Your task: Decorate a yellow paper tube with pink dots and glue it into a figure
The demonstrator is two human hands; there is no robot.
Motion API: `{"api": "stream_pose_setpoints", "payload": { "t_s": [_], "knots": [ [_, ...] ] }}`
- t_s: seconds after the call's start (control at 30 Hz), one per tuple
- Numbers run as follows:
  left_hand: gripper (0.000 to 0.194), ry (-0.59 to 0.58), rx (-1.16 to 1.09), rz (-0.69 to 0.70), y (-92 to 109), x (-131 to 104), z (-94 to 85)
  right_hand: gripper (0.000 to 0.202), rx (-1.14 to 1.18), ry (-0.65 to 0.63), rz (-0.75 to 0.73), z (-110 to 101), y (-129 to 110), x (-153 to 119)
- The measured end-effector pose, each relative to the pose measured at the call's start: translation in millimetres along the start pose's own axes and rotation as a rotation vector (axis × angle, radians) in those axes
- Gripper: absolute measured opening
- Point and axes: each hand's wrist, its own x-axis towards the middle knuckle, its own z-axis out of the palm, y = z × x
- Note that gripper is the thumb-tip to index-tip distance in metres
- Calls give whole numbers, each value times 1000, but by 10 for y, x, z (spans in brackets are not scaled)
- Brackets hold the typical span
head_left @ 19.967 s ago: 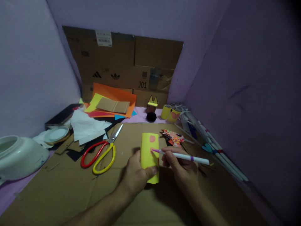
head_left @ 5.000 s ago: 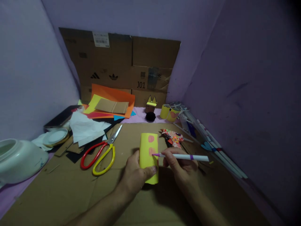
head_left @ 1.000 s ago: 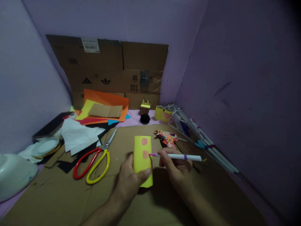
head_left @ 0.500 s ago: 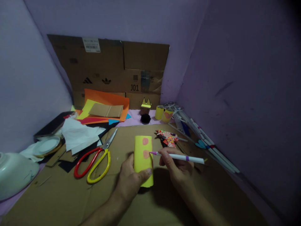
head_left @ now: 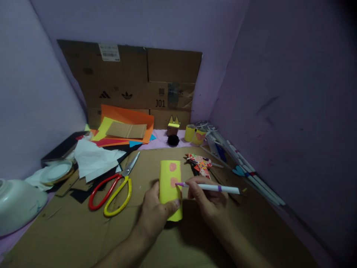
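My left hand point(head_left: 156, 204) grips the lower part of a yellow paper tube point(head_left: 167, 193), its thumb lying across the front. Two pinkish-orange patches point(head_left: 173, 166) show on the tube, one above the other. Between the fingers of my right hand point(head_left: 208, 197) is a white marker pen point(head_left: 228, 189) with a purple band. The pen's purple tip is at the lower patch; whether it touches the paper I cannot tell. Scissors point(head_left: 128, 173) with one red and one yellow handle lie left of my left hand, blades partly open.
Orange paper point(head_left: 147, 121), white tissue point(head_left: 95, 158) and an upturned bowl point(head_left: 19, 206) occupy the left side. Patterned paper scraps point(head_left: 201, 162) lie beyond my right hand. Two short yellow rolls point(head_left: 190, 133) stand at the back. White rods point(head_left: 262, 188) run along the right wall.
The pen tip has shifted slightly left and down across the lower patch, with my right hand following. My left hand and the tube hold nearly the same place.
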Motion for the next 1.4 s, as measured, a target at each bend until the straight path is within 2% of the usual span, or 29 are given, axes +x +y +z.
{"api": "stream_pose_setpoints", "payload": {
  "t_s": [0.13, 0.53, 0.67, 0.9, 1.1, 1.4],
  "knots": [
    [40, 9, -10, -10, 9, -14, 7, 18, -25, -49, 6, -12, 10, -3],
    [39, 5, -11, 7, 0, -12, 1, 15, -13, 33, -3, -4, 4, 2],
    [38, 15, -27, -2, 10, -12, 5, 15, -12, -14, -26, -3, 18, 0],
    [40, 8, -19, 13, 6, -3, 3, 15, 14, 1, -1, 5, 10, -1],
    [38, 18, 10, 11, 15, -14, 6, 15, 23, 85, 8, 6, 8, 7],
    [39, 27, 80, 59, 48, -46, 10, 14, 36, 62, 13, 20, 15, 6]
  ]
}}
